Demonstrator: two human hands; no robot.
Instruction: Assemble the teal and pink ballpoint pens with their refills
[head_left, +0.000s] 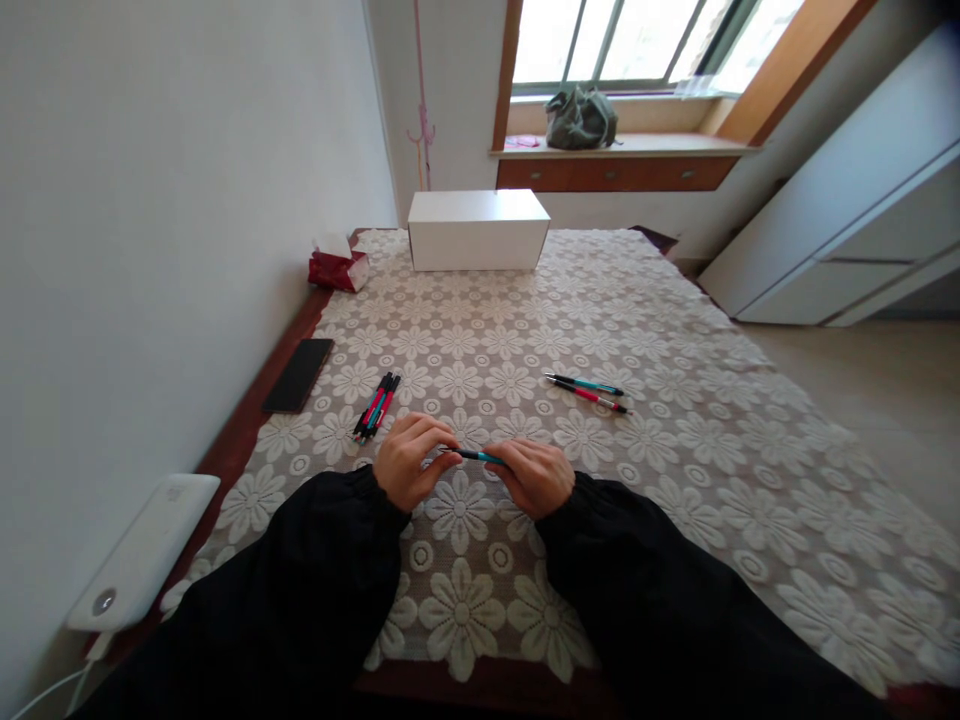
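Note:
A teal and black pen (474,456) is held level between both hands, just above the lace tablecloth (675,420). My left hand (409,462) pinches its left end and my right hand (534,475) grips its right end. Both arms wear black sleeves. A small bundle of red, teal and black pens (376,406) lies to the left of my left hand. Two more pens (589,391), one teal and one red, lie apart further out to the right.
A white cardboard box (478,229) stands at the table's far end, with a red tissue pack (338,268) beside it. A black phone (298,374) lies near the left edge. A white device (142,550) sits at near left by the wall.

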